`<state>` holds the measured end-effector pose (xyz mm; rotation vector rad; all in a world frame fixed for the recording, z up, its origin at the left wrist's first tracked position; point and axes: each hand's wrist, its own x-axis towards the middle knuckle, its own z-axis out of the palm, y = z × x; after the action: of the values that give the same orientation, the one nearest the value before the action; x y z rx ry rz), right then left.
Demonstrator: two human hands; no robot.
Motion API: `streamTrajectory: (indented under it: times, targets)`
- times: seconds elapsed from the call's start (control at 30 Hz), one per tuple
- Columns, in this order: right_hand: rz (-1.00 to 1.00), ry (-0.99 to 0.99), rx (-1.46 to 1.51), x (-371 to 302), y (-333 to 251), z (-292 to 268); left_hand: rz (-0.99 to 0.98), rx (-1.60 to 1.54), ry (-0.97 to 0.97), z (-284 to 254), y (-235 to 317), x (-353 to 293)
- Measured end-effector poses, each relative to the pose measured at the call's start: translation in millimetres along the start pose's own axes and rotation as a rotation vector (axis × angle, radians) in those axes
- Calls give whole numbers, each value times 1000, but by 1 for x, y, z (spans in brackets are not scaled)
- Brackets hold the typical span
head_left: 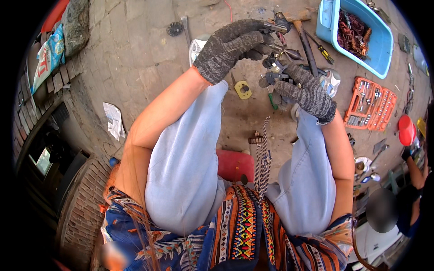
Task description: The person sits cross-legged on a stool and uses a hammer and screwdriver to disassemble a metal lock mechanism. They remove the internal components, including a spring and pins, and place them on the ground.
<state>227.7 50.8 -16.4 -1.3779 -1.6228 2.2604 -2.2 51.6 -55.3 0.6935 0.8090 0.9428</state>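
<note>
Left of the blue tub and nearer the person, a dark metal part with a small, broken outline sits at the fingers of the gloved right hand, which look bent around it in a grip. The gloved left hand, farther left of the tub, has its fingers curled on a slim grey metal piece. The likeliest trouble is a slip: thick knitted fingers feel little, so either piece could turn and drop to the paving. A loose bit might then be lost among the hammer and yellow-and-black screwdriver just left of the tub. Crowding could also make the right knuckles knock the hammer handle, and the striped cord hanging between the knees, well on the person's side of the tub, might snag if the hands came lower. The gloves hide much of both pieces, so their exact kind and whether they join cannot be told. The left fingertips are partly covered, and the tub's reddish-brown tangle is hard to identify.
</note>
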Motion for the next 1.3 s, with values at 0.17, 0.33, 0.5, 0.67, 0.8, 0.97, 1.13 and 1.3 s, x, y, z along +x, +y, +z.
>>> streamTrajectory:
  times: [0.17,0.33,0.5,0.67,0.8,0.97,1.13,1.3]
  targets:
    - [-111,-18,-155,3,22,1,9,274,100,9,6,-1]
    - [-152,-29,-138,3,4,3,31,338,117,14,12,-2]
    - [-246,386,-143,3,4,-5,175,681,57,18,14,-1]
    - [-440,607,-312,8,-1,0,-20,565,8,17,10,-1]
    - [-288,558,-254,8,2,-3,69,631,-46,18,4,1]
    - [-138,416,19,3,-6,-5,-107,653,-218,29,-3,-4]
    - [-286,421,-12,0,7,-7,-208,605,-211,39,14,-7]
    - [-325,391,-2,0,9,-8,336,1021,-290,23,-3,-15]
